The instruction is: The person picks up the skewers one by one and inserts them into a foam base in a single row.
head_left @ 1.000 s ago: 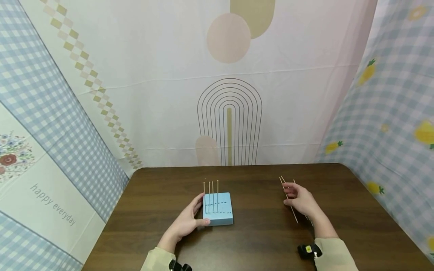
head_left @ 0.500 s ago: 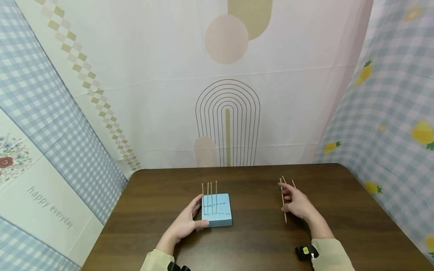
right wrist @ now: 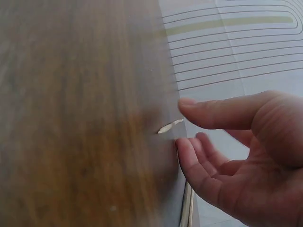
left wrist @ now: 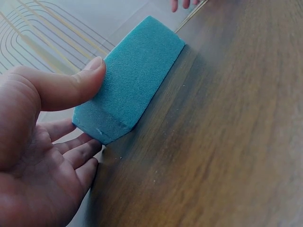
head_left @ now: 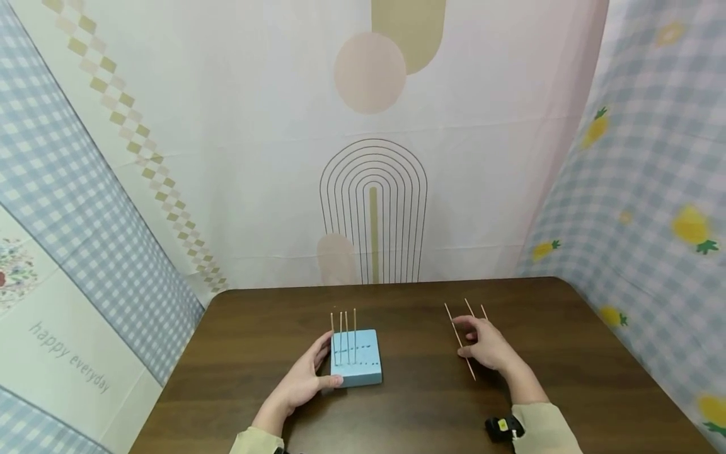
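Note:
My left hand (head_left: 302, 378) holds the left side of a light blue foam block (head_left: 368, 340), its thumb on the near corner. In the left wrist view the thumb (left wrist: 78, 85) lies against the block's side. Several thin wooden sticks (head_left: 348, 337) stand upright in the block, beside rows of dark marks on its top. My right hand (head_left: 490, 347) is low over the table, fingertips at a loose wooden stick (head_left: 468, 361). In the right wrist view that stick (right wrist: 168, 127) lies between thumb and fingers, which stand apart. Two more sticks (head_left: 469, 307) are partly hidden behind this hand.
The brown wooden table (head_left: 408, 410) has rounded far corners. A white printed cloth (head_left: 272, 189) hangs behind it, with blue checked cloths (head_left: 641, 157) at both sides. Black wrist devices (head_left: 501, 429) sit at the sleeves.
The right hand and one stick have shifted left, and the stick has turned, separating from the other two. My left hand stays on the block. The whole head view has shifted slightly.

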A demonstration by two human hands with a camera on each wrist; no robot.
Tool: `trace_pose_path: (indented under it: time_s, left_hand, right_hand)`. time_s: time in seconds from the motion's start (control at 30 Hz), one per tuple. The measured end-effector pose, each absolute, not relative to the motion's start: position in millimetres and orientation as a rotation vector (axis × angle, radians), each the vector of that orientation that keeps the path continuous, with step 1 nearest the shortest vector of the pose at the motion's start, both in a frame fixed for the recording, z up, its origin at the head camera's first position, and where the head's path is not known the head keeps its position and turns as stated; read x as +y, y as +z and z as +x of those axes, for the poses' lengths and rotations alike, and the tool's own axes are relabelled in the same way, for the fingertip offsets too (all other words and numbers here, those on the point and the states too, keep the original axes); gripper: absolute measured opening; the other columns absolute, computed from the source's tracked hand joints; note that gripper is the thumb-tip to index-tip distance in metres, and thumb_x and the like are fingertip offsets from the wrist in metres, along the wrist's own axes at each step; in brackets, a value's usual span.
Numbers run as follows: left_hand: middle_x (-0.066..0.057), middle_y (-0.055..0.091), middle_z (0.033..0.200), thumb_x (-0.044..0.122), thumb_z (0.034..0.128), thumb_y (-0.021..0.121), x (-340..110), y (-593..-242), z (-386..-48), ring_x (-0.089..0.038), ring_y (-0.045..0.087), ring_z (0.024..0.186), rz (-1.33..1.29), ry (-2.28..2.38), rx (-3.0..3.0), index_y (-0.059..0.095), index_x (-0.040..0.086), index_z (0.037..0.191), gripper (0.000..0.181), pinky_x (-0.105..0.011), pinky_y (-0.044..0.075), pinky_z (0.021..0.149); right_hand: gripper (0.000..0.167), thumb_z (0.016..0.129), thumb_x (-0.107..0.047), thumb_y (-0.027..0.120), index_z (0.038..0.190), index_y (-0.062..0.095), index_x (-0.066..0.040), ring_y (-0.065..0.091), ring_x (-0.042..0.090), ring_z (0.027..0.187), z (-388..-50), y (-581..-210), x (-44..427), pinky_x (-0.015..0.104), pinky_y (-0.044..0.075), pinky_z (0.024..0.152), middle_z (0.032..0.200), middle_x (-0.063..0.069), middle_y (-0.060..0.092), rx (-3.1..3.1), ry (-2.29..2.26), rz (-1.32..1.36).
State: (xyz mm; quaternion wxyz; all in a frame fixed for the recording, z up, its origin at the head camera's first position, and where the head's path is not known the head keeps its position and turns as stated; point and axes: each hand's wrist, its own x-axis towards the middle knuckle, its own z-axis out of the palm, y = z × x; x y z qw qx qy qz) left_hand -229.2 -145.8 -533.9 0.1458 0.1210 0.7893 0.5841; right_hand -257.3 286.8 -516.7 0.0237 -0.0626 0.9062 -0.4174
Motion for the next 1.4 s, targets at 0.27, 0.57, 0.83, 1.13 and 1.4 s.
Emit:
trace_pose_path:
  time_s: [0.27,0.57,0.83,1.13,1.4]
  left_hand:
    - [-0.025,0.021,0.174,0.011,0.0891,0.088,-145.9,-533.6,-227.5,-0.049,0.023,0.158,0.356,1.686,2.267,0.024,0.011,0.171,0.105,-0.064,0.027,0.122]
    - [-0.025,0.022,0.174,0.012,0.0889,0.089,-146.4,-532.9,-229.1,-0.049,0.023,0.158,0.359,1.683,2.279,0.024,0.010,0.171,0.104,-0.064,0.027,0.122]
    - [-0.025,0.021,0.174,0.012,0.0896,0.088,-146.6,-532.1,-227.9,-0.049,0.022,0.158,0.366,1.684,2.274,0.023,0.009,0.171,0.104,-0.064,0.027,0.122]
    - [-0.023,0.020,0.175,0.010,0.0899,0.087,-146.3,-532.0,-228.5,-0.048,0.021,0.159,0.374,1.694,2.258,0.023,0.011,0.171,0.104,-0.063,0.028,0.121]
    - [-0.023,0.020,0.175,0.011,0.0894,0.088,-146.9,-532.8,-227.8,-0.048,0.022,0.158,0.375,1.691,2.263,0.023,0.010,0.171,0.104,-0.063,0.028,0.122]
  right_hand:
    - [0.074,0.076,0.010,0.089,0.144,0.061,0.001,0.066,0.039,0.112,-255.4,-515.0,283.1,0.055,0.055,0.093,0.140,0.033,0.059,2.781,-1.234,-0.102]
    - [0.065,0.076,0.012,0.085,0.137,0.066,-0.002,0.064,0.030,0.101,-255.6,-514.6,277.3,0.047,0.055,0.084,0.136,0.028,0.061,2.800,-1.205,-0.043]
    - [0.077,0.080,0.017,0.072,0.153,0.051,0.003,0.067,0.034,0.107,-251.5,-510.2,277.3,0.042,0.057,0.080,0.134,0.028,0.062,2.655,-1.400,-0.116]
    - [0.073,0.092,0.007,0.064,0.161,0.040,0.000,0.067,0.034,0.105,-251.2,-502.6,275.3,0.038,0.055,0.082,0.121,0.024,0.067,2.483,-1.616,-0.151]
    - [0.056,0.107,-0.005,0.061,0.159,0.042,0.003,0.069,0.034,0.104,-253.8,-502.2,272.6,0.037,0.061,0.081,0.122,0.026,0.068,2.442,-1.753,-0.074]
